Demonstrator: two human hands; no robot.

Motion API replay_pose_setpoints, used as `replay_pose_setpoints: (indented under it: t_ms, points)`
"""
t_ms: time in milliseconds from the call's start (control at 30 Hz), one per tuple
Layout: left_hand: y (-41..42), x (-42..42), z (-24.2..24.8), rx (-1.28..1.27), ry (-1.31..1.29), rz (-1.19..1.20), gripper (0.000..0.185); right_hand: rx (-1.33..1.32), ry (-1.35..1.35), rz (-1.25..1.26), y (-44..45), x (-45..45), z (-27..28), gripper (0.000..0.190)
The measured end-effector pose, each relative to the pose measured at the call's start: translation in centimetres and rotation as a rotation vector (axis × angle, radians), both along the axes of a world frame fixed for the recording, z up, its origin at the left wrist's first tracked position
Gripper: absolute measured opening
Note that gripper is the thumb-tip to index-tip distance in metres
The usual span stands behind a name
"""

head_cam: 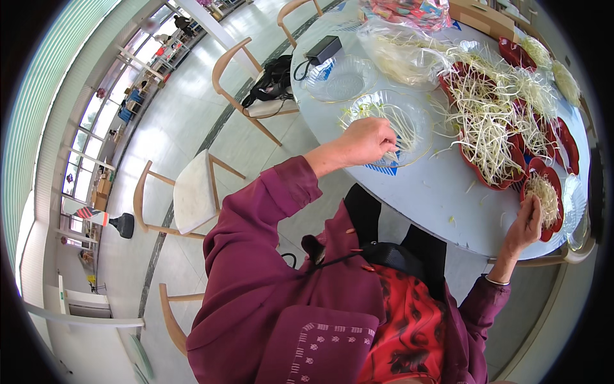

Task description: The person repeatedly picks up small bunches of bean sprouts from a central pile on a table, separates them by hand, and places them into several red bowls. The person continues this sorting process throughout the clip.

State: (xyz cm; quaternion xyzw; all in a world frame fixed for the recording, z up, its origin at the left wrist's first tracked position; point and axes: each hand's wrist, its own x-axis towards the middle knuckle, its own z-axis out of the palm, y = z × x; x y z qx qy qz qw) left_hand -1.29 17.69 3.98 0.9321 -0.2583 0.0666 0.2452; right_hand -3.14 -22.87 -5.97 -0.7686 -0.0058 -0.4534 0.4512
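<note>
My left hand (371, 141) is over a clear glass plate (422, 120) with a gilded rim, its fingertips pinched on the ends of long white bean sprouts (400, 120). More sprouts with yellow-green heads lie across that plate. At the right, my right hand (530, 223) has its fingers bent against a small heap of thin, brownish sprout bits (542, 192) in a red lobed dish (556, 180); whether it grips any is hidden. Between the hands, a large tangled pile of bean sprouts (489, 129) covers other red dishes.
Beyond the plate stand a second glass plate (343, 81), a black power adapter (324, 49) and a clear plastic bag of sprouts (403, 55). A cardboard box (484, 19) is at the far edge. Stray sprouts dot the round table (412, 197). Wooden chairs (194, 192) stand left.
</note>
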Motion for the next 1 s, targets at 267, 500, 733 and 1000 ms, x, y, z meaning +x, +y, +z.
replay_pose_setpoints:
  t_ms: [267, 500, 733, 1000]
  points:
    - [-11.4, -3.2, -1.2, -0.357, -0.566, -0.092, 0.022, -0.086, 0.041, 0.071, 0.7, -0.5, 1.1, 0.015]
    - [-15.4, -0.7, -2.2, -0.527, -0.572, -0.033, 0.034, -0.173, 0.111, 0.135, 2.5, -1.2, 2.5, 0.009]
    - [-17.0, 1.0, -2.3, -0.587, -0.547, 0.003, 0.025, -0.291, 0.088, 0.202, 3.3, -1.1, 4.3, 0.007]
    - [-16.2, 2.3, -4.1, -0.568, -0.528, 0.066, 0.029, -0.333, 0.009, 0.196, 3.0, -1.1, 4.7, 0.011]
